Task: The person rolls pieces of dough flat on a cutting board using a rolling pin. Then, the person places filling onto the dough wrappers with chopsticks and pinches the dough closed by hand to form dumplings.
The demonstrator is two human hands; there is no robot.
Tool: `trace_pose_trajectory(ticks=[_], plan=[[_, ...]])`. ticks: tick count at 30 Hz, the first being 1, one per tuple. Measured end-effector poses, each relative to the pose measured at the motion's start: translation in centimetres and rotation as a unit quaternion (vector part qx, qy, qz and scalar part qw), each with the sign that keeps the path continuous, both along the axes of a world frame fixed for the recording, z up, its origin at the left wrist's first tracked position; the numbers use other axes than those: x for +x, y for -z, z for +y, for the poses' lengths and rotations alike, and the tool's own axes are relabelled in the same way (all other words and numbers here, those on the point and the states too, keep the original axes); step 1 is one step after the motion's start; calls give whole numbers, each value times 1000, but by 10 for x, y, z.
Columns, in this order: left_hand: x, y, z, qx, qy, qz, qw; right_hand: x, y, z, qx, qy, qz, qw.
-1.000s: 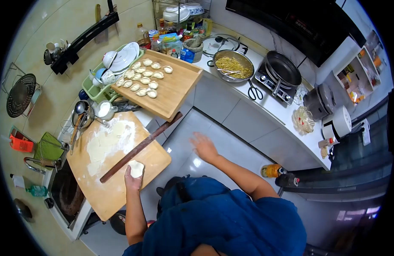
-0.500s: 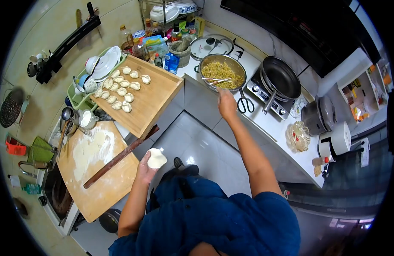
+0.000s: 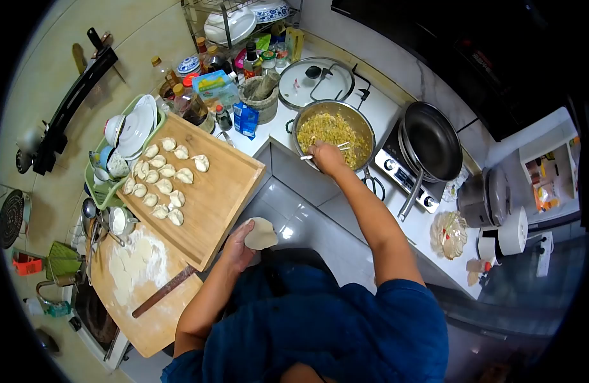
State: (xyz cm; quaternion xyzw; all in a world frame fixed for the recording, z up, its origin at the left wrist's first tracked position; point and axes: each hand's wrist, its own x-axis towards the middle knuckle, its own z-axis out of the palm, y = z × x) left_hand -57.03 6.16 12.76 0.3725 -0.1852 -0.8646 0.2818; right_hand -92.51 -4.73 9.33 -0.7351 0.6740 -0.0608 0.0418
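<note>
My left hand (image 3: 238, 247) holds a round, flat dumpling wrapper (image 3: 261, 234) by its edge, in front of my body. Over the near rim of a metal pot (image 3: 369, 131), my right hand (image 3: 327, 157) is closed around pale chopsticks (image 3: 343, 146). Their tips reach into the chopped yellow-green filling (image 3: 326, 129); my fingers partly cover them. To the left, several folded dumplings (image 3: 166, 172) sit in rows on a wooden tray (image 3: 214, 201). Below it, a floured board (image 3: 154, 325) carries flat dough wrappers (image 3: 129, 268) and a dark rolling pin (image 3: 163, 292).
A black frying pan (image 3: 433, 140) rests on a portable cooker (image 3: 403, 182) right of the pot. Scissors (image 3: 374, 185) lie beside the pot, partly hidden. Behind are a glass lid (image 3: 301, 83), a stone mortar (image 3: 259, 105) and bottles. A green dish rack (image 3: 103, 191) stands left of the tray.
My right hand has moved from the pot's near side up over its rim and taken hold of the chopsticks. My left hand has shifted right and up slightly with the wrapper.
</note>
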Motion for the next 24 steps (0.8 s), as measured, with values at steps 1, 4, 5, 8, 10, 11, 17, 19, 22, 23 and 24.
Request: trace_pose_trajectory(ticks=[1,4,5,8,10,11,17,19,22,23,24], plan=[[-5,-2,-7,10,-13,-5,1000,-4,1,-1,-27,-8,3,1000],[-20,0,-24,23,-67,-10,997,-24,-35,5,-79,60,-35,994],[-24,3,-28,25,-90,-8,996,-35,-48,7,-90,96,-55,990],[-41,4,-36,21,-136,-7,990,-94,-63,3,-66,183,-108,975],[-60,-3,-39,9,-163,-15,987,-131,-61,-1,17,186,-96,978],[-70,-7,-39,13,-168,-12,986,-146,-53,-2,28,179,-106,978],[-128,-9,-51,17,-166,23,986,-160,-71,-30,-45,127,-430,893],[-147,-10,-56,23,-165,28,986,-157,-60,-43,-42,94,-465,879],[-162,-8,-66,38,-155,17,987,-165,-9,-60,-46,80,-448,889],[-163,-8,-71,40,-150,11,988,-175,-1,-56,-37,77,-435,896],[-164,-9,-74,44,-160,-12,986,-180,-11,-46,-27,73,-420,904]])
